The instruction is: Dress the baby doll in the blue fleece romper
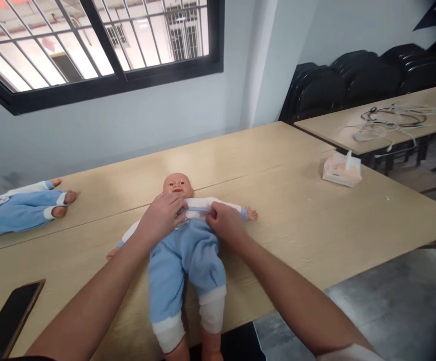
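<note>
Baby doll point(199, 245) lay on its back on the wooden tabletop point(285, 200), with its head point(179, 183) toward the window point(122, 82) and its lower legs reaching the near edge. From where I stood, I saw it dressed in a white top point(130, 231) and blue trousers point(165, 281) with white cuffs. Both hands of the person were at its chest. Fingers of the left hand point(163, 215) were bent and closed on one end of a light blue edge point(198, 208) of the clothing, although their tips were partly hidden. On the other side, the right hand point(226, 223) had its fingers closed, pinching this same edge, so it ran nearly straight between the two hands. A second doll point(18, 213), in similar clothes, was lying at the left, well apart. Nearer to the person was a dark phone point(9, 321), and a tissue box point(340, 173) stood at the right.
</note>
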`<state>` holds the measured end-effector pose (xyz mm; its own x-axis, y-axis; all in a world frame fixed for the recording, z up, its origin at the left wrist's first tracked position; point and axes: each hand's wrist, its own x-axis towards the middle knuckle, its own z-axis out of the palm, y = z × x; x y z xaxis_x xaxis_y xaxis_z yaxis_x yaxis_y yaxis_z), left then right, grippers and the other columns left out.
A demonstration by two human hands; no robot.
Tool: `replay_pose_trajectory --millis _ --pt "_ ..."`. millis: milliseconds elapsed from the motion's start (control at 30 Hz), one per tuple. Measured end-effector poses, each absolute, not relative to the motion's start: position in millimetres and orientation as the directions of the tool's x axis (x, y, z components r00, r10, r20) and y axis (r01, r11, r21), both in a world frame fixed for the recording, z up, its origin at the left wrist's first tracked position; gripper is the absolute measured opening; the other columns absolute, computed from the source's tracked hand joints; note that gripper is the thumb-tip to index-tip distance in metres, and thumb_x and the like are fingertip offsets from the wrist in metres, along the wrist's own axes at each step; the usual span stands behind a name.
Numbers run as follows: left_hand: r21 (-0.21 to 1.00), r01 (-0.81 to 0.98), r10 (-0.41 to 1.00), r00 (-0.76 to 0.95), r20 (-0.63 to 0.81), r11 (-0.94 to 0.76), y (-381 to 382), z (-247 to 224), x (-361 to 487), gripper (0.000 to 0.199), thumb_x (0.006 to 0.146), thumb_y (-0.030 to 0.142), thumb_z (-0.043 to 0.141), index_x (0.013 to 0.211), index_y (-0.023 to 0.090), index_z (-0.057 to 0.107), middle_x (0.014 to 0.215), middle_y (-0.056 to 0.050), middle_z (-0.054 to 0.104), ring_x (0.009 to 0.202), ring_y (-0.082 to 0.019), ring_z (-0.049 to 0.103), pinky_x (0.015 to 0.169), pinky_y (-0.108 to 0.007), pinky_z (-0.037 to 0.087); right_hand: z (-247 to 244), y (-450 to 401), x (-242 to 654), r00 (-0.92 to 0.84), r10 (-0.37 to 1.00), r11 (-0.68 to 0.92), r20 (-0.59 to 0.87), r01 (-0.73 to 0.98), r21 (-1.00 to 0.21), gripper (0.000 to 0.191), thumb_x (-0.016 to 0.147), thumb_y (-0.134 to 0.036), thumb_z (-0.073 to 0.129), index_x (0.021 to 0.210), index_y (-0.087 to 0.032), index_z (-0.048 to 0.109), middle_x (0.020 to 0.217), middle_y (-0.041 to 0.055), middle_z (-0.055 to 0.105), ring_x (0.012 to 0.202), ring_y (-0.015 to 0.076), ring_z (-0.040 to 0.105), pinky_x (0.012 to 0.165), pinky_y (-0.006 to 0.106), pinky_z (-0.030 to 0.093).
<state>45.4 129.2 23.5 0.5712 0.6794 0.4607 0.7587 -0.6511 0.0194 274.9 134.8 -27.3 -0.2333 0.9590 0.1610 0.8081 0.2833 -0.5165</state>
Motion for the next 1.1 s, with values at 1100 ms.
replay_pose_trajectory --millis 1100 --pt "0.093 0.773 0.506 0.316 0.802 -0.628 122 0 27 0.006 0.095 0.02 0.069 0.096 0.026 0.069 0.096 -0.003 0.074 0.091 -0.021 0.064 0.089 -0.042 0.049 5 168 271 -0.75 0.595 0.576 0.289 0.148 -0.804 0.057 0.08 -0.009 0.058 0.133 -0.028 0.064 0.127 0.0062 0.067 0.121 0.0256 0.057 0.107 0.046 0.044"
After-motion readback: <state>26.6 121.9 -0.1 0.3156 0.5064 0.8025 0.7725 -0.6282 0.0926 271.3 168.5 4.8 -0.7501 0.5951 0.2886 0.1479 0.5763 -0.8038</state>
